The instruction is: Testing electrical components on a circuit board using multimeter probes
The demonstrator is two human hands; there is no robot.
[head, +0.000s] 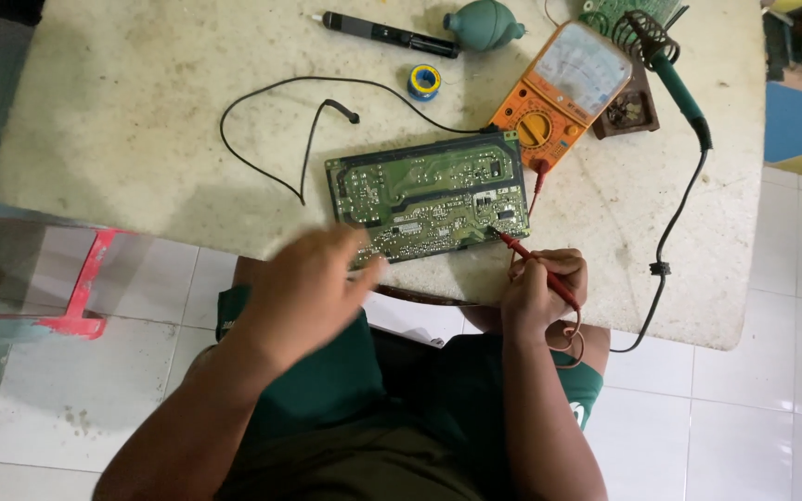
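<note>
Head view: my right hand (pixel 542 283) fingers pinch a red probe (pixel 536 267), its tip touching the green circuit board (pixel 427 198) at its 4 o'clock corner. My left hand (pixel 313 278), blurred, fingers loosely spread, hovers at the board's 7 o'clock edge. An orange multimeter (pixel 563 93) lies at 1 o'clock on the counter (pixel 141 111).

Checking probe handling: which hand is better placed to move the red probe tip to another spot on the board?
Right. The right hand grips the red probe, tip on the circuit board. The left hand is blurred and holds nothing.
</note>
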